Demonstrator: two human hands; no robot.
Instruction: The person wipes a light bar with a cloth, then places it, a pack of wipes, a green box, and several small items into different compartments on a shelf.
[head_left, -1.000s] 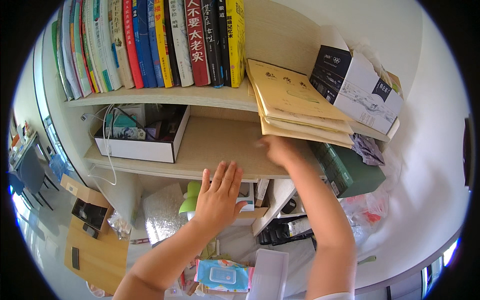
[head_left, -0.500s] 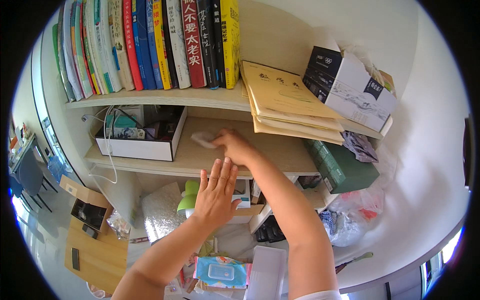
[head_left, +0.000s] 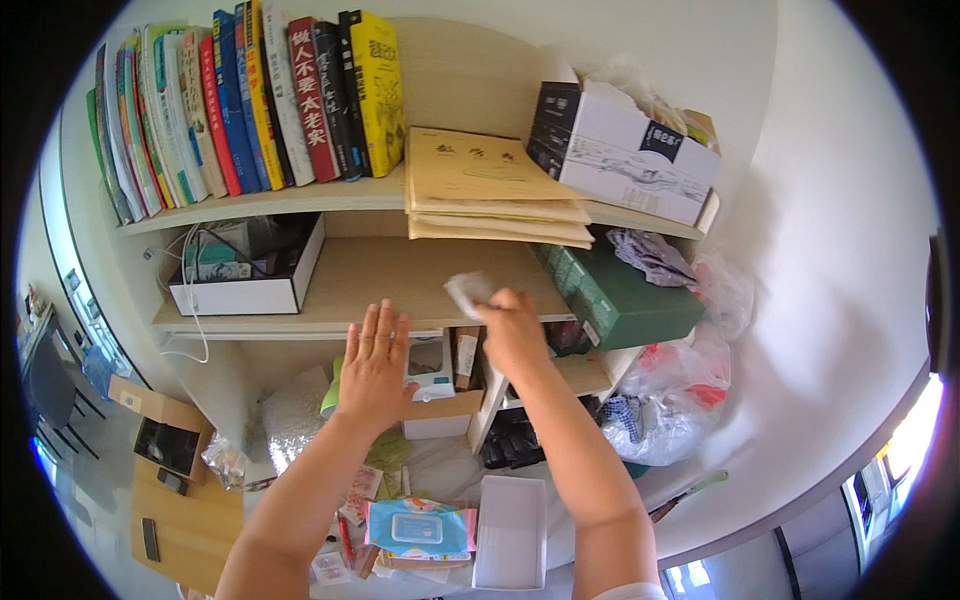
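A crumpled pale wipe (head_left: 467, 292), slightly blurred, is pinched in the fingers of my right hand (head_left: 515, 335). It is at the front part of the wooden middle shelf (head_left: 385, 275); whether it touches the wood I cannot tell. My left hand (head_left: 372, 375) is held flat with its fingers stretched out, near the shelf's front edge, and holds nothing. To the left on that shelf stands a white open box (head_left: 245, 296) with cables and small items. At its right end lies a dark green box (head_left: 640, 305) with a crumpled grey cloth (head_left: 652, 256) on top.
Books (head_left: 320, 105) stand upright on the upper shelf. Beside them, yellow paper folders (head_left: 485, 175) overhang its edge, next to a white and black carton (head_left: 625, 150). Below lie a wet-wipe pack (head_left: 420, 528), a white tray (head_left: 511, 535) and plastic bags (head_left: 660, 420).
My right hand has drawn the wipe rightward and toward the shelf's front edge. My hands, overlapping in view before, are now apart. The view has shifted, so the shelves appear further left.
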